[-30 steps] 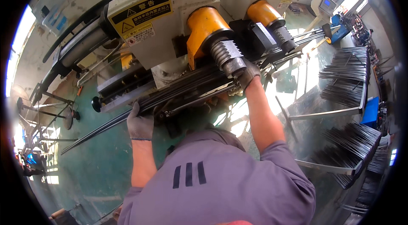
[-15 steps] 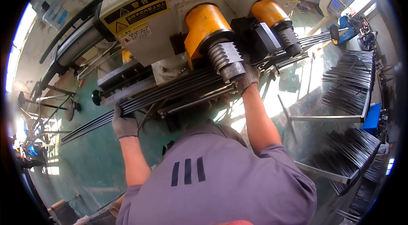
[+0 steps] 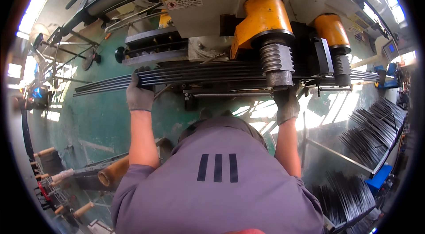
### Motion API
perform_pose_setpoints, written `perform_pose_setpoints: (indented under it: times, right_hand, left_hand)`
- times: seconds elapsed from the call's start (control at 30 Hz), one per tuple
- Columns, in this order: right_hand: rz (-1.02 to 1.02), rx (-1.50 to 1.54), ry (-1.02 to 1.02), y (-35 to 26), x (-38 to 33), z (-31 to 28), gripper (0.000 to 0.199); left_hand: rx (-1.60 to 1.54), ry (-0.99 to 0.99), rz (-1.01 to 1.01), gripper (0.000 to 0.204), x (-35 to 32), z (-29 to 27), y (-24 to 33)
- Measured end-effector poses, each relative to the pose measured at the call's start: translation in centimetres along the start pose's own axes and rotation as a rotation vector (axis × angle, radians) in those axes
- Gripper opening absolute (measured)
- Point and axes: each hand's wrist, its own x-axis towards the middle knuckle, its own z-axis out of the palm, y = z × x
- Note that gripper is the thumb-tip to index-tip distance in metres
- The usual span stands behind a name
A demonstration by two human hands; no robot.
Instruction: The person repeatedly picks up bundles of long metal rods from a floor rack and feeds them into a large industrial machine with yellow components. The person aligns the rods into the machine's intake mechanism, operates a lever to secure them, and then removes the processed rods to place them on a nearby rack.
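Observation:
A long bundle of thin dark metal rods [image 3: 208,74] runs across the view, level, under the white machine [image 3: 212,8] with two orange housings [image 3: 261,17]. My left hand [image 3: 139,90], in a grey glove, is wrapped around the bundle near its left part. My right hand [image 3: 287,103], gloved too, grips the bundle from below just under the ribbed steel roller [image 3: 276,59]. My grey shirt fills the lower middle.
Racks of dark finished rods [image 3: 372,132] stand at the right, with a blue box [image 3: 378,178] below them. Wooden-handled tools and a tube [image 3: 113,172] lie at the lower left. The floor is green. Handwheels and levers [image 3: 90,59] stick out at the left.
The rod bundle has swung from tilted to level and risen toward the machine. My left hand moved up and right with it; my right hand stays under the roller.

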Motion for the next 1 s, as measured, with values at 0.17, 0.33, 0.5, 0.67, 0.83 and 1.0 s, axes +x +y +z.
perform_pose_setpoints:
  times: [0.17,0.33,0.5,0.67,0.83,1.0]
  right_hand:
    - [-0.168,-0.269,-0.213,4.0,3.1,-6.3,0.057]
    - [-0.462,-1.327,-0.255,2.2,1.7,-2.9,0.045]
    - [-0.575,-1.491,-0.422,5.0,3.1,-5.5,0.033]
    - [-0.424,-2.472,-0.808,6.8,3.3,-6.8,0.017]
    - [-0.351,-3.025,-1.090,10.1,1.5,-12.0,0.020]
    - [-0.147,-3.080,-1.317,12.8,-1.2,-13.8,0.028]
  left_hand:
    - [0.009,-0.063,-0.034,0.028,-1.6,1.8,-3.3]
    - [0.043,-0.133,-0.174,0.032,-4.4,3.8,-7.8]
    - [-0.095,-0.241,-0.277,0.043,-5.4,3.2,-5.2]
    - [-0.142,-0.199,-0.044,0.045,-2.9,-2.7,2.7]
    - [-0.222,-0.076,0.158,0.041,4.2,-9.7,13.2]
    - [-0.020,0.201,0.334,0.042,9.0,-17.4,23.9]
